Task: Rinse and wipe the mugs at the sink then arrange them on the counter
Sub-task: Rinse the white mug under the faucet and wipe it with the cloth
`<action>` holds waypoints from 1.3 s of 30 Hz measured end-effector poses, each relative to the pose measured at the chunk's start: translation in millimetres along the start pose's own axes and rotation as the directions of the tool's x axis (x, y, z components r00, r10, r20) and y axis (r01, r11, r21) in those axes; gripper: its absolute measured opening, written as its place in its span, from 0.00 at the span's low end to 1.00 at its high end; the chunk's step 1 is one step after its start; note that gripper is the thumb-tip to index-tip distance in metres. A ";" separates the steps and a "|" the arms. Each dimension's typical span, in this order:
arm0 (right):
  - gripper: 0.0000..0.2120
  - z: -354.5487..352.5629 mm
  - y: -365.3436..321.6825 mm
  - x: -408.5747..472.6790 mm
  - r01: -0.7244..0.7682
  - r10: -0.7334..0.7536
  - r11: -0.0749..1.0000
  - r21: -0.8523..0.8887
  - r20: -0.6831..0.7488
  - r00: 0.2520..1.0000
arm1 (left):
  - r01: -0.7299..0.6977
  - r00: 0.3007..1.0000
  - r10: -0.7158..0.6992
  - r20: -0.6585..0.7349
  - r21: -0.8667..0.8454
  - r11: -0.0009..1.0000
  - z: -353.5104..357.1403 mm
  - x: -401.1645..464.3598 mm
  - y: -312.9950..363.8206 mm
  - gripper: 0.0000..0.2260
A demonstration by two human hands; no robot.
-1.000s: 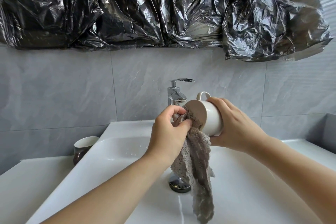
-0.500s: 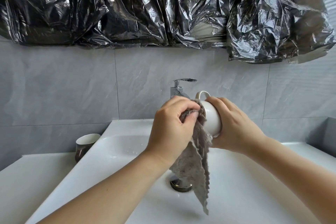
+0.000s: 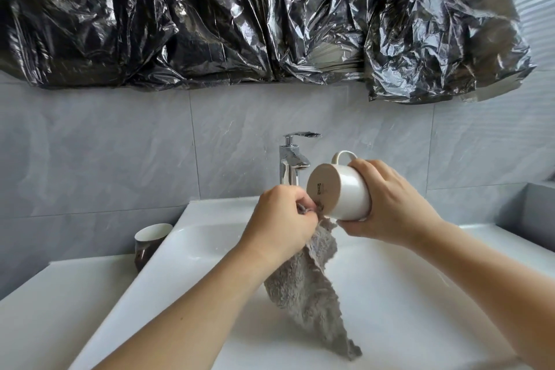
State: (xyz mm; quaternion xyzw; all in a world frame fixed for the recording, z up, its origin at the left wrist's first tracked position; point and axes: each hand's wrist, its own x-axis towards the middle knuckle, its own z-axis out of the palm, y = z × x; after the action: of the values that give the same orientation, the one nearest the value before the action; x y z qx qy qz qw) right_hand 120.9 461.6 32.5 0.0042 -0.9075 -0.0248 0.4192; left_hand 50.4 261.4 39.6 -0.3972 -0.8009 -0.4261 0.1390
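Over white ceramic sink basin (image 3: pixel 390 294): cream ceramic mug (image 3: pixel 341 191) held sideways, base facing left, gripped by right hand (image 3: pixel 390 204). Left hand (image 3: pixel 280 224) clenched on grey fuzzy cloth (image 3: pixel 303 285), touching mug's base rim. Second brown mug (image 3: pixel 148 242) upright on white worktop (image 3: pixel 54 306), left of basin.

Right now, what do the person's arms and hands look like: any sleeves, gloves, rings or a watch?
Both forearms are bare for as far as the picture shows them; no sleeve comes into view. The left hand and the right hand wear no gloves. No ring, watch or bracelet shows on the visible sides of either hand or wrist.
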 end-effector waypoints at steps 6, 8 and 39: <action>0.42 -58.2 -33.5 4.1 -0.027 0.028 0.999 -0.038 0.003 1.000 | 0.021 0.996 -0.032 -0.084 -0.138 0.990 -54.0 -9.8 43.5 0.04; 0.42 -90.1 -46.4 5.9 -0.058 0.057 0.998 -0.033 -0.023 0.998 | -0.018 0.990 -0.002 -0.138 -0.147 0.989 -75.5 -17.0 67.2 0.03; 0.35 -278.2 -65.6 -231.4 0.072 0.091 0.932 -0.354 0.423 0.901 | 0.402 0.816 -0.148 0.559 -0.365 0.840 0.3 -196.9 220.5 0.07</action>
State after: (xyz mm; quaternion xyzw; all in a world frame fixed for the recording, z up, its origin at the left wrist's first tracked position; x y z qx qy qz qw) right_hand 481.8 391.1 33.3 -0.0829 -0.9576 -0.1895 0.2008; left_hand 344.0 230.6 55.1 -0.3928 -0.7317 -0.5014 -0.2426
